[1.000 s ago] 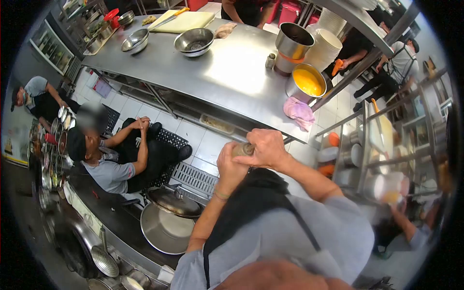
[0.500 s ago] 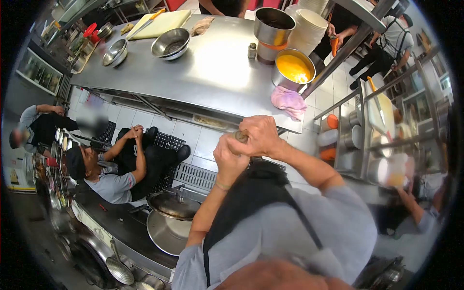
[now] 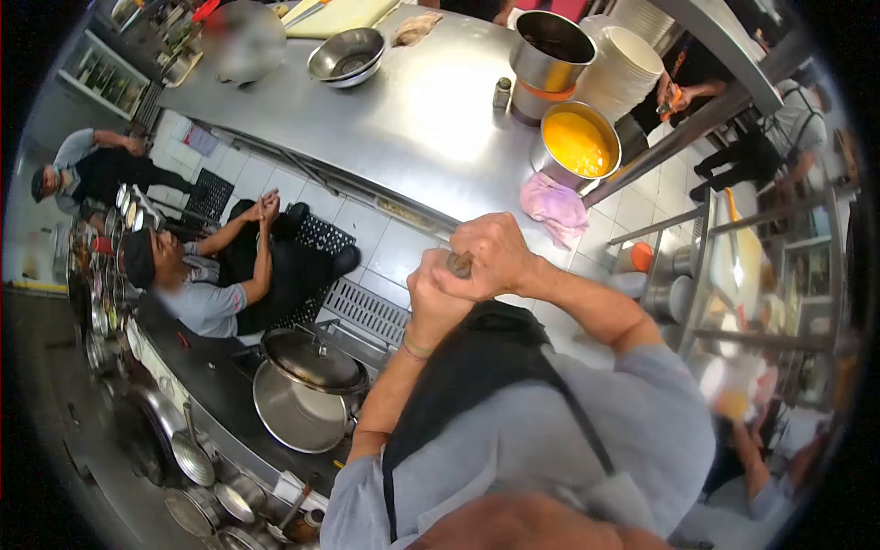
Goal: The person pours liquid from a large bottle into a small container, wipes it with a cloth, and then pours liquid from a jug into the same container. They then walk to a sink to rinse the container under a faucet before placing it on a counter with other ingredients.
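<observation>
Greyish-brown at its rounded end, a small object is enclosed between two closed hands, the left hand wrapped around it and the right hand clenched against it. Both are in front of the dark apron. Near them, a lilac cloth lies at the corner of the steel tabletop, just beside a pot of yellow liquid. A small shaker stands near that pot; farther left sit nested metal bowls. Left of the forearms, a large pot sits partly covered by its lid.
</observation>
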`<action>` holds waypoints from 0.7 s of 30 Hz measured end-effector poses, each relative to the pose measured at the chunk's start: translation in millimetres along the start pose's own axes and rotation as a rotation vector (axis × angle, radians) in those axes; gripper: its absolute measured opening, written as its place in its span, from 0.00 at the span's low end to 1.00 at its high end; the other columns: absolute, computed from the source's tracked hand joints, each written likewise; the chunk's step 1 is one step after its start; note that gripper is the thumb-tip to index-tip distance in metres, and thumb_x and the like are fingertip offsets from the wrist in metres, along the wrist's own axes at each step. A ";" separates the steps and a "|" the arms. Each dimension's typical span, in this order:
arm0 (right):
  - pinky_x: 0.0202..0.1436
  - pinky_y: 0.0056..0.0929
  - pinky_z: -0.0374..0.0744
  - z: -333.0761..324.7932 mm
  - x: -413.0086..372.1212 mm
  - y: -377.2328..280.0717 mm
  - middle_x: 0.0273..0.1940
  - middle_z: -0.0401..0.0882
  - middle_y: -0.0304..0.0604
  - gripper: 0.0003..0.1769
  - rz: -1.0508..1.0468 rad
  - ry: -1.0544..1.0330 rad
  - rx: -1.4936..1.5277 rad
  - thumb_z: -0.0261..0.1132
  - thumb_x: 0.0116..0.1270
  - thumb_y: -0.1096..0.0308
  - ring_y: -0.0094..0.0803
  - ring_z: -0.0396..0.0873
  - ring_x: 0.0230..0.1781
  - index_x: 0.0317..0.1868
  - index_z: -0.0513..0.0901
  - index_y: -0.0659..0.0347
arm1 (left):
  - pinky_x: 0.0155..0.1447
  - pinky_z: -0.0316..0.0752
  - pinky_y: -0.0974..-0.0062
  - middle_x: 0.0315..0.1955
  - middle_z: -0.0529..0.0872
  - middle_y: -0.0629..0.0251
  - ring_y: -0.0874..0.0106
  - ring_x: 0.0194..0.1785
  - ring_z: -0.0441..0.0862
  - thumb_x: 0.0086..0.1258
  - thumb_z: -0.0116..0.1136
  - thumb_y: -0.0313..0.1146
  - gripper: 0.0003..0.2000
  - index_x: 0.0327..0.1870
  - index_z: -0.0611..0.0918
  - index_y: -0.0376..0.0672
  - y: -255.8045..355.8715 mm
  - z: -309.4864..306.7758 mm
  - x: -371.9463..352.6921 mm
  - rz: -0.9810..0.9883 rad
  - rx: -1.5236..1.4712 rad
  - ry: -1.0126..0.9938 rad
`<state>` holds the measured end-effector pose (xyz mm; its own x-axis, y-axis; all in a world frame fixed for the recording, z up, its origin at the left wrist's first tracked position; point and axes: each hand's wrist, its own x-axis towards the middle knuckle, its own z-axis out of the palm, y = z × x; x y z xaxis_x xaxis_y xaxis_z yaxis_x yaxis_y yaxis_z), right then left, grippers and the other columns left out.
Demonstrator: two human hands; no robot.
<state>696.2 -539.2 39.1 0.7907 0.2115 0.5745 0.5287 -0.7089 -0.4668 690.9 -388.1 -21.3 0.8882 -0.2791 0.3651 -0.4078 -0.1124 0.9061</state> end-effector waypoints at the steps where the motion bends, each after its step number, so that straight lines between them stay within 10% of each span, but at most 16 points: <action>1: 0.18 0.40 0.69 -0.8 0.4 2.0 0.14 0.69 0.44 0.27 -0.008 -0.017 0.004 0.73 0.52 0.49 0.44 0.71 0.13 0.12 0.69 0.57 | 0.37 0.81 0.62 0.27 0.85 0.53 0.54 0.30 0.87 0.56 0.77 0.29 0.18 0.41 0.78 0.38 -0.6 2.0 -1.7 -0.012 0.009 0.021; 6: 0.19 0.40 0.69 -1.8 1.4 13.6 0.14 0.70 0.44 0.28 -0.026 -0.094 0.049 0.73 0.53 0.48 0.44 0.71 0.14 0.12 0.70 0.58 | 0.36 0.79 0.72 0.26 0.85 0.61 0.77 0.33 0.83 0.57 0.77 0.27 0.17 0.41 0.78 0.37 -2.9 7.4 -3.9 0.012 0.099 0.085; 9: 0.19 0.41 0.70 -0.3 -0.3 17.9 0.14 0.69 0.44 0.29 -0.059 -0.154 0.080 0.73 0.54 0.47 0.45 0.71 0.14 0.13 0.70 0.58 | 0.36 0.79 0.70 0.26 0.85 0.61 0.75 0.32 0.85 0.57 0.77 0.28 0.17 0.40 0.78 0.37 5.4 4.1 -7.2 -0.090 0.073 0.020; 12: 0.24 0.43 0.72 -14.1 5.3 19.3 0.18 0.72 0.45 0.29 -0.090 -0.324 0.103 0.75 0.56 0.47 0.47 0.74 0.18 0.17 0.72 0.60 | 0.37 0.81 0.60 0.29 0.86 0.49 0.49 0.33 0.88 0.57 0.76 0.32 0.17 0.41 0.79 0.38 14.7 2.7 -12.4 -0.178 0.011 -0.003; 21: 0.54 0.43 0.80 -32.1 26.6 37.8 0.47 0.79 0.49 0.25 -0.243 -0.689 0.495 0.79 0.55 0.68 0.51 0.81 0.49 0.52 0.81 0.64 | 0.39 0.81 0.58 0.33 0.87 0.49 0.47 0.38 0.87 0.56 0.76 0.34 0.18 0.43 0.79 0.40 9.7 5.0 -33.9 -0.211 0.185 0.116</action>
<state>727.3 -581.9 58.4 0.5645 0.7905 0.2376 0.6535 -0.2521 -0.7137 655.7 -384.5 -26.0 0.9712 -0.1212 0.2049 -0.2342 -0.3311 0.9141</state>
